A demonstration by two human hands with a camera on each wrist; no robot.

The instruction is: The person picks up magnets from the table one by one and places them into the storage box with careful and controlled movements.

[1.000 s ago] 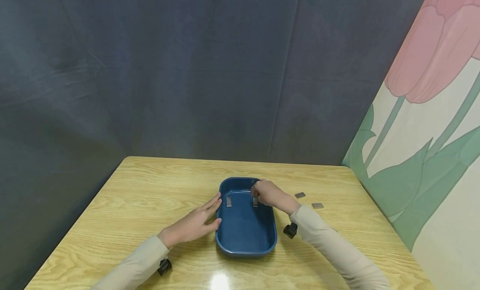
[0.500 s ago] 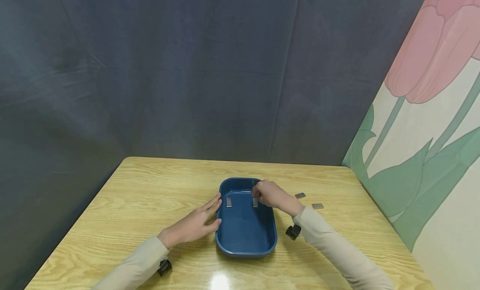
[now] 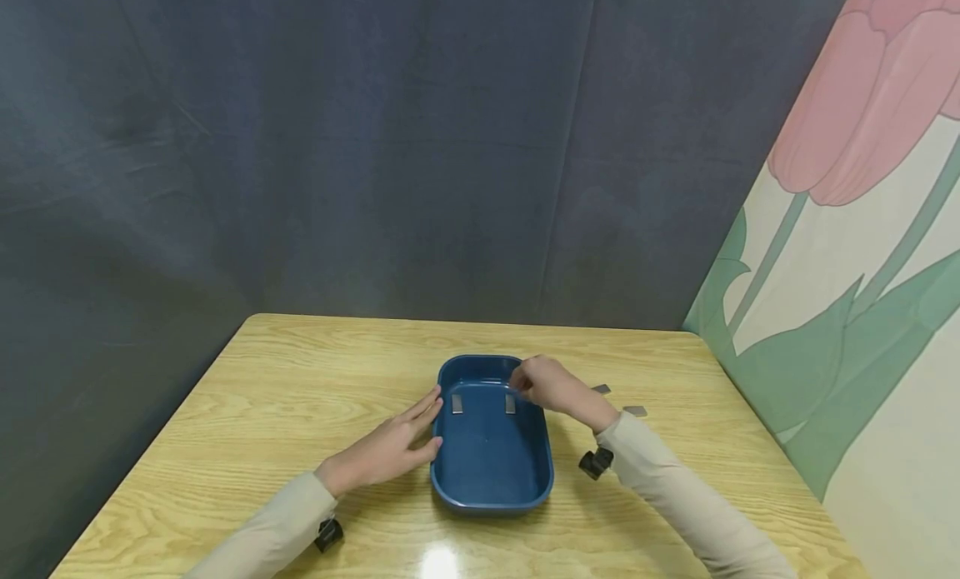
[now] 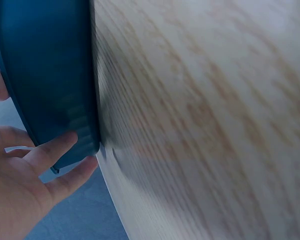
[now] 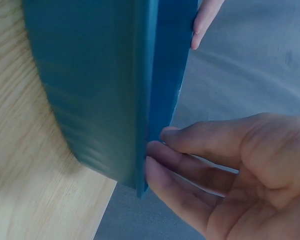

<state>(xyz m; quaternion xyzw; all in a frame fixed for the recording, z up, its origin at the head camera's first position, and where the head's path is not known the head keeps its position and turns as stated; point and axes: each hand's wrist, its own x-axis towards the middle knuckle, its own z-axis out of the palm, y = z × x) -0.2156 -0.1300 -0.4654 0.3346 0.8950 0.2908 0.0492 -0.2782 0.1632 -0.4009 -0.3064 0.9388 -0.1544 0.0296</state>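
A deep blue rectangular tray [image 3: 491, 507] with rounded corners stands on the table. My left hand [image 3: 386, 452] touches its left side with spread, straight fingers; in the left wrist view two fingertips lie against the outer wall. Inside the tray lie two small flat grey rectangular pieces, a left piece [image 3: 457, 404] and a right piece [image 3: 510, 405]. Over the far right rim hovers my right hand [image 3: 551, 385]. The right wrist view has its fingers loosely bent at the rim, thumb apart from them, nothing visible between. Its fingertips are partly hidden in the head view.
Two more flat grey pieces lie on the wooden table [image 3: 322, 371] right of the tray, one piece [image 3: 634, 411] near the forearm and another piece [image 3: 602, 389] partly behind my right wrist. A dark curtain [image 3: 375, 146] hangs behind, and a tulip-painted wall [image 3: 862, 312] stands right.
My right hand has shifted slightly right and up, away from the right piece in the tray, which now shows more fully. The left hand and tray have stayed put.
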